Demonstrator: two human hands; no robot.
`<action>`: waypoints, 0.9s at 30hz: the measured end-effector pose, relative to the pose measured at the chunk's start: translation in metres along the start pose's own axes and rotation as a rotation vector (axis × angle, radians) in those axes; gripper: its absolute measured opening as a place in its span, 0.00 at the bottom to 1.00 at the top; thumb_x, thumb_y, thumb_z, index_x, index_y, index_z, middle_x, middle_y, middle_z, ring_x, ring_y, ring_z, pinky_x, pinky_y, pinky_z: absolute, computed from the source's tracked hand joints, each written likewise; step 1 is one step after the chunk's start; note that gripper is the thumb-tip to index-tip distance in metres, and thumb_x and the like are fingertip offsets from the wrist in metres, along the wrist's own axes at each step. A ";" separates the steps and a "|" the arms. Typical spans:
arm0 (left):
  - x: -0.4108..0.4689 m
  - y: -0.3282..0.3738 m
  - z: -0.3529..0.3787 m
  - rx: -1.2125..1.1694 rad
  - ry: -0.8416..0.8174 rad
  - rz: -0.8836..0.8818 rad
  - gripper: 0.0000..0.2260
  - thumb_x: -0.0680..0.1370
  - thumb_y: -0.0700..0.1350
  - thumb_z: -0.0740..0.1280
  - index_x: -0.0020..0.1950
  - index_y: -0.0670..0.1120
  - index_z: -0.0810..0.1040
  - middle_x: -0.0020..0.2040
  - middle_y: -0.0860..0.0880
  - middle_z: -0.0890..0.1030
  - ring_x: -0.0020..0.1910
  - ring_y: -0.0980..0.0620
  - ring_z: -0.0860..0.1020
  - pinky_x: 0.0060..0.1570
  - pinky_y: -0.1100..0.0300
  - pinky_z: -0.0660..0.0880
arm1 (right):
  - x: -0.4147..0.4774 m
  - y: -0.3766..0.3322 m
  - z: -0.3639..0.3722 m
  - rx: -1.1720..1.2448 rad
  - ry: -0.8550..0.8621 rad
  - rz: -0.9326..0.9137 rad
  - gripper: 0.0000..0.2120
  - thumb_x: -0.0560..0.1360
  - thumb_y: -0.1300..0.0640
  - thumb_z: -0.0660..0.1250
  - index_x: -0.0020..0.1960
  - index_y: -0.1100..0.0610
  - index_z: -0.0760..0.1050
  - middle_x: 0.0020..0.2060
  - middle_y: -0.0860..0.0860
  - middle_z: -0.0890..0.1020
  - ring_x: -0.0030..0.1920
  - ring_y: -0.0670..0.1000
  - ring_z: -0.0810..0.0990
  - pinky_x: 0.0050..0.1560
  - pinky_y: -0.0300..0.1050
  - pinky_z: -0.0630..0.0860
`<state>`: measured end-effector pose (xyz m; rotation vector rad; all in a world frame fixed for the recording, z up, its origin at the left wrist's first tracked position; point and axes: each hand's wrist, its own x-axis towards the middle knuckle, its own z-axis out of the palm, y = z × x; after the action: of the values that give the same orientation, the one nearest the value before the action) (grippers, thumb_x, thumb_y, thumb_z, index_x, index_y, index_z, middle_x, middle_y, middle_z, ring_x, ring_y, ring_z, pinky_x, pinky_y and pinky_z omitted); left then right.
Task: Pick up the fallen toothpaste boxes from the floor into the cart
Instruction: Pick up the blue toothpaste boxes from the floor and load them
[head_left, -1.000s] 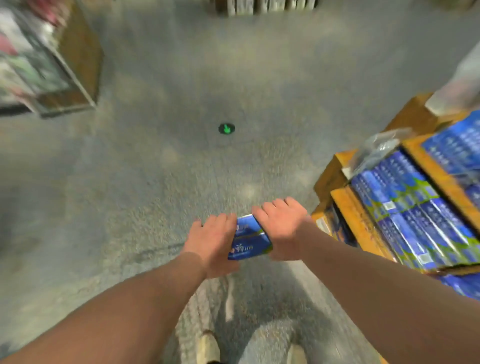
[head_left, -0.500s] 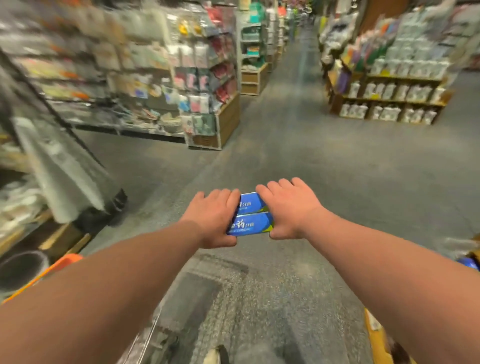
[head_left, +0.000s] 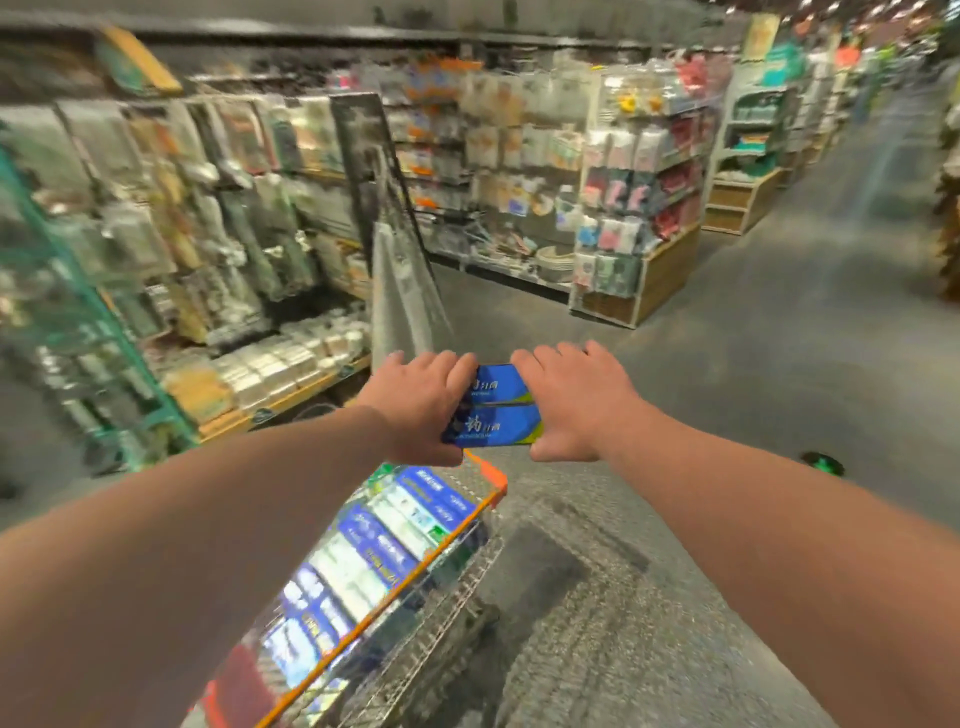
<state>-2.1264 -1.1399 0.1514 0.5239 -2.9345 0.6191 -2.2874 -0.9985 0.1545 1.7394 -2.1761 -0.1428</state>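
Both hands hold a stack of blue toothpaste boxes (head_left: 493, 408) between them at arm's length. My left hand (head_left: 423, 405) grips the stack's left end and my right hand (head_left: 576, 402) grips its right end. The stack hangs just above the far corner of a wire cart (head_left: 452, 587) with an orange rim. Inside the cart lie several blue and white toothpaste boxes (head_left: 374, 556) in rows.
Shelves of packaged goods (head_left: 260, 234) line the left side, with a teal wire rack (head_left: 78, 322) at the near left. A wooden-based display (head_left: 639, 249) stands ahead. Grey floor (head_left: 779, 338) runs to the right, with a green marker (head_left: 821, 462) on it.
The view has swung left and the cart with boxes has come into sight below my hands. Both hands keep holding the stack, now above the cart's far corner.
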 end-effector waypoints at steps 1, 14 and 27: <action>-0.017 -0.015 0.004 0.005 -0.007 -0.015 0.47 0.64 0.69 0.71 0.74 0.47 0.57 0.64 0.49 0.73 0.62 0.45 0.74 0.57 0.48 0.72 | 0.009 -0.020 -0.003 -0.007 0.007 -0.010 0.49 0.60 0.33 0.70 0.74 0.52 0.59 0.61 0.50 0.74 0.60 0.55 0.75 0.57 0.54 0.69; -0.202 -0.188 0.089 0.019 -0.152 0.031 0.48 0.67 0.71 0.67 0.77 0.47 0.54 0.64 0.49 0.73 0.60 0.47 0.74 0.57 0.49 0.74 | 0.076 -0.287 -0.002 0.097 -0.041 0.006 0.42 0.58 0.33 0.71 0.65 0.51 0.64 0.54 0.49 0.76 0.56 0.55 0.76 0.53 0.54 0.69; -0.202 -0.238 0.291 -0.060 -0.440 0.174 0.43 0.63 0.65 0.70 0.73 0.51 0.59 0.62 0.53 0.73 0.62 0.49 0.75 0.58 0.51 0.72 | 0.131 -0.416 0.173 0.363 -0.330 0.191 0.38 0.66 0.38 0.73 0.68 0.53 0.62 0.60 0.51 0.75 0.62 0.56 0.74 0.58 0.57 0.68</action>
<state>-1.8609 -1.3996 -0.0584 0.4497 -3.4310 0.4811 -1.9836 -1.2486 -0.1018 1.7770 -2.7381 0.0178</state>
